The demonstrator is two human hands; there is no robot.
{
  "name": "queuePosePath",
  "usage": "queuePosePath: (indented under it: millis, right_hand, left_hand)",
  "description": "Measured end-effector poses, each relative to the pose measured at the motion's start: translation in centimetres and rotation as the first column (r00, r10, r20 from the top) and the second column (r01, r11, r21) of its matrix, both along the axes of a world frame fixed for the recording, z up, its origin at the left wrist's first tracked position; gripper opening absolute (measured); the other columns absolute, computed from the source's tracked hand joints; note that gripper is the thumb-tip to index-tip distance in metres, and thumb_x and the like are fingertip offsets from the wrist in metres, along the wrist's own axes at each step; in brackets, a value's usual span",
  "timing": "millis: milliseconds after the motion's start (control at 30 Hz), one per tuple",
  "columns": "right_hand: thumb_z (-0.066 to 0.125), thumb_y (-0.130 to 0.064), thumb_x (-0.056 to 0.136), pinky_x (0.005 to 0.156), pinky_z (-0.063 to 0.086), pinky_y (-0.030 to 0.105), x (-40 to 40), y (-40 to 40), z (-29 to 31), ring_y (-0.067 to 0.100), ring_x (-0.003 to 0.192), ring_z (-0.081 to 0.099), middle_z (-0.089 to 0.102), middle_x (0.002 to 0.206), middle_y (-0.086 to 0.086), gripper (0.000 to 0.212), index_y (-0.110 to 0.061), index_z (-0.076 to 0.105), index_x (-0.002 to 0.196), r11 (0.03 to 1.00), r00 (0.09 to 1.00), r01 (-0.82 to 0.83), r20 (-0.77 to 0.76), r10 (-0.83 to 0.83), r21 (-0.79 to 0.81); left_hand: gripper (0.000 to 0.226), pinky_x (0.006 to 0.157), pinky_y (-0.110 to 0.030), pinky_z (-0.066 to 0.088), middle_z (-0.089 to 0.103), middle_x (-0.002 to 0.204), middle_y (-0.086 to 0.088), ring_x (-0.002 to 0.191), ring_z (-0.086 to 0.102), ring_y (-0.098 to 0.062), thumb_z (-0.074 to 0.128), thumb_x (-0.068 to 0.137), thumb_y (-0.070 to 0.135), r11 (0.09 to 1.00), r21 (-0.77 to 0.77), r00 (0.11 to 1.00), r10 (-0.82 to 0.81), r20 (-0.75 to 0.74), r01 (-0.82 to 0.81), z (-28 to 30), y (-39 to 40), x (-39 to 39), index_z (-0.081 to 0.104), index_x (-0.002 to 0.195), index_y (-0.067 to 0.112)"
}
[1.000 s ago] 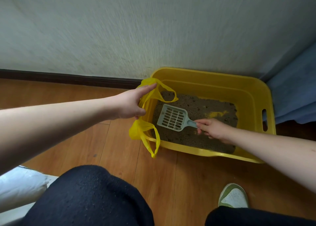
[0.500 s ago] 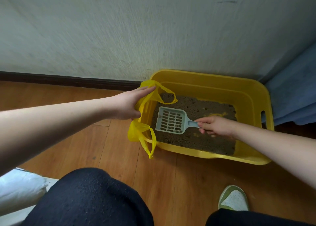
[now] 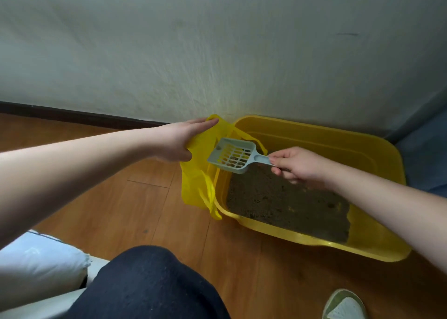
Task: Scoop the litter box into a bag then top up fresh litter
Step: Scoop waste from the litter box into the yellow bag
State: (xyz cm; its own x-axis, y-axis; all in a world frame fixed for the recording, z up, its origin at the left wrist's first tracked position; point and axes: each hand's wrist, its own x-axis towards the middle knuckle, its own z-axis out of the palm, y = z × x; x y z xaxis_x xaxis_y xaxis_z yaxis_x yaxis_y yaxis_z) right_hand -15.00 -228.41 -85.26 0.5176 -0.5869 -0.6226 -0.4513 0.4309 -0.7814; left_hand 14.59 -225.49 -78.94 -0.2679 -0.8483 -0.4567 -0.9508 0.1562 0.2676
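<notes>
While the left hand [image 3: 180, 141] holds the yellow bag [image 3: 198, 173] open at mid-frame, the right hand [image 3: 294, 165] pinches the scoop [image 3: 232, 155], perhaps holding clumps, above the litter box [image 3: 338, 144]; tip slowly, inside the mouth.

Litter box [image 3: 377, 246] on floor [image 3: 145, 197], against wall [image 3: 217, 52]. Bag [image 3: 196, 185] at box's left end. Scoop [image 3: 232, 155] over bag mouth. Litter [image 3: 278, 197] inside box. Shoe [image 3: 344, 305] before box.

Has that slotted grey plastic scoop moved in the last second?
Yes. The slotted grey plastic scoop has risen off the litter, leftward past the yellow plastic box's rim, to the bag.
</notes>
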Motion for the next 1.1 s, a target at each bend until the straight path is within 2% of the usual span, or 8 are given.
queuePosePath:
  millis: [167, 300, 433, 533, 633, 767, 867, 1100]
  right_hand:
    - [0.038, -0.012, 0.102, 0.035, 0.026, 0.017, 4.4, 0.1, 2.8, 0.004, 0.039, 0.032, 0.05, 0.066, 0.0, 0.024, -0.007, 0.061, 0.101, 0.995, 0.996, -0.044, -0.075, 0.037, -0.092]
    - [0.033, -0.001, 0.095, 0.032, 0.025, 0.016, 8.2, -0.2, 4.2, 0.007, 0.036, 0.034, 0.052, 0.072, 0.01, 0.025, 0.002, 0.058, 0.091, 0.99, 0.988, -0.015, -0.154, -0.007, -0.141]
    - [0.033, 0.003, 0.092, 0.03, 0.025, 0.015, 11.5, -1.3, 5.1, 0.006, 0.031, 0.036, 0.053, 0.065, 0.01, 0.025, -0.003, 0.051, 0.075, 0.978, 0.981, 0.041, -0.18, -0.079, -0.204]
    - [0.034, 0.0, 0.094, 0.032, 0.028, 0.016, 13.5, -2.3, 5.5, 0.01, 0.038, 0.038, 0.055, 0.064, 0.008, 0.026, -0.003, 0.055, 0.078, 0.971, 0.963, -0.012, -0.265, -0.053, -0.238]
    - [0.045, -0.004, 0.094, 0.044, 0.037, 0.02, 14.4, -2.8, 6.0, 0.014, 0.053, 0.046, 0.055, 0.07, 0.005, 0.021, -0.008, 0.058, 0.078, 0.884, 0.876, -0.313, -0.466, 0.128, -0.346]
    - [0.049, -0.013, 0.095, 0.077, 0.047, 0.029, 14.5, -1.7, 5.0, 0.029, 0.101, 0.062, 0.066, 0.108, 0.013, 0.02, -0.008, 0.064, 0.106, 0.701, 0.822, -0.459, -0.561, 0.1, -0.547]
    - [0.045, -0.012, 0.095, 0.072, 0.043, 0.031, 13.9, -0.8, 3.5, 0.033, 0.099, 0.062, 0.065, 0.103, 0.014, 0.018, -0.012, 0.062, 0.096, 0.666, 0.828, -0.455, -0.557, 0.071, -0.591]
    - [0.044, -0.01, 0.092, 0.065, 0.041, 0.028, 13.2, -0.9, 1.7, 0.033, 0.09, 0.063, 0.065, 0.09, 0.011, 0.024, -0.011, 0.068, 0.097, 0.671, 0.811, -0.449, -0.584, 0.03, -0.59]
  left_hand:
    - [0.108, 0.098, -0.013, 0.025, 0.009, 0.162, 0.004, 0.145, 0.021, -0.016, 0.062, 0.074, -0.002, 0.998, 0.035, 0.999, -0.044, 0.007, 0.044, 1.3, 0.0, 0.4, -0.002, 0.153, 0.035]
    - [0.109, 0.107, -0.025, 0.034, 0.006, 0.162, 0.005, 0.145, 0.021, -0.018, 0.062, 0.074, 0.0, 0.998, 0.042, 0.999, -0.044, 0.015, 0.044, 1.9, 0.0, -0.1, -0.004, 0.153, 0.035]
    - [0.107, 0.102, -0.022, 0.037, 0.006, 0.162, 0.006, 0.144, 0.024, -0.018, 0.062, 0.074, 0.002, 1.0, 0.021, 0.999, 0.0, -0.04, 0.001, 2.6, -0.3, -0.2, -0.003, 0.153, 0.034]
    - [0.106, 0.099, -0.029, 0.045, 0.007, 0.162, 0.007, 0.139, 0.032, -0.018, 0.061, 0.074, 0.002, 0.998, 0.026, 0.993, 0.054, -0.104, -0.051, 3.2, -0.4, -0.2, -0.001, 0.153, 0.036]
    - [0.106, 0.088, -0.042, 0.053, 0.008, 0.161, 0.008, 0.128, 0.047, -0.02, 0.061, 0.074, 0.001, 0.996, 0.035, 0.986, 0.084, -0.146, -0.08, 3.5, -0.4, -0.4, 0.001, 0.153, 0.038]
    - [0.107, 0.078, -0.042, 0.057, 0.007, 0.161, 0.01, 0.113, 0.059, -0.025, 0.06, 0.073, 0.0, 0.993, 0.065, 0.976, 0.111, -0.185, -0.101, 3.2, -0.6, -0.2, 0.002, 0.152, 0.042]
    - [0.109, 0.07, -0.038, 0.058, 0.007, 0.161, 0.013, 0.107, 0.062, -0.023, 0.059, 0.071, 0.0, 0.991, 0.079, 0.971, 0.123, -0.204, -0.109, 3.0, -0.7, -0.1, 0.002, 0.151, 0.046]
    - [0.109, 0.063, -0.033, 0.058, 0.009, 0.16, 0.012, 0.101, 0.065, -0.025, 0.06, 0.071, -0.001, 0.989, 0.075, 0.964, 0.144, -0.223, -0.13, 2.8, -1.0, 0.1, 0.002, 0.151, 0.045]
